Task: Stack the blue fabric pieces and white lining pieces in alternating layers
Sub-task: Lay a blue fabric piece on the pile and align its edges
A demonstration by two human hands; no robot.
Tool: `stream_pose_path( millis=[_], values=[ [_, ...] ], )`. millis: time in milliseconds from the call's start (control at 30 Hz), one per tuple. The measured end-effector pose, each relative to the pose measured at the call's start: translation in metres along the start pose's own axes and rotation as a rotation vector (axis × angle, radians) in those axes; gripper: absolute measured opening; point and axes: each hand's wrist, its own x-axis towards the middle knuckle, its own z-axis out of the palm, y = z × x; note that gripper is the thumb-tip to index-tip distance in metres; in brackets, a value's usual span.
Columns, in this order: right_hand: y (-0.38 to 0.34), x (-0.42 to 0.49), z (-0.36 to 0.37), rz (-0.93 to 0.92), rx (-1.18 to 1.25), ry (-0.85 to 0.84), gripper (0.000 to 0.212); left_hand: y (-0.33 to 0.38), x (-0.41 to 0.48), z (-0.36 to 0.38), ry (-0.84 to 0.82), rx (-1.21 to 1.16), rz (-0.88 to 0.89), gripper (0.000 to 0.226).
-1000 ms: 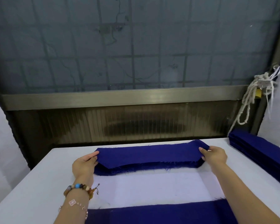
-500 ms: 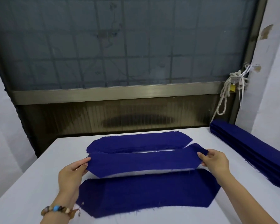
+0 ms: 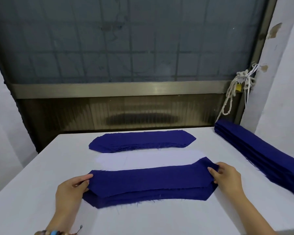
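Stacking in progress. A near stack (image 3: 148, 198) lies on the bench (image 3: 41, 167); white lining (image 3: 148, 158) and a far blue pile (image 3: 141, 141) beyond it appear left to add. The left hand (image 3: 71, 190) and right hand (image 3: 227, 177) each pinch 1 end of the top blue piece (image 3: 149, 178), fingers (image 3: 212, 171) closed on its edge, over that stack.

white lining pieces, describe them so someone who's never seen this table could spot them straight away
On the white table, the far blue stack and the near blue stack lie crosswise. The white lining pieces lie between them; they alone are pale, barely standing out from the tabletop.
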Motion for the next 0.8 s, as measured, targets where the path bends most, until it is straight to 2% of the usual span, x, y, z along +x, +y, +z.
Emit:
stream_pose_path(
  millis=[100,267,467,667,800],
  values=[
    [0.002,-0.003,0.001,-0.030,0.000,0.016,0.025,0.001,-0.005,0.000,0.000,0.072,0.043,0.035],
    [0.005,-0.003,0.001,-0.059,0.021,-0.002,0.012,0.001,-0.008,-0.002,-0.003,0.129,0.087,0.033],
    [0.008,-0.003,-0.005,-0.042,0.091,-0.007,0.015,0.002,-0.011,-0.008,0.019,0.078,0.076,0.036],
    [0.005,-0.007,0.000,-0.082,-0.021,-0.029,0.017,-0.002,-0.010,-0.012,0.012,0.185,0.142,0.037],
    [0.004,-0.006,0.002,-0.087,-0.077,-0.004,0.011,0.004,-0.013,-0.010,-0.019,0.262,0.161,0.026]
  ],
)
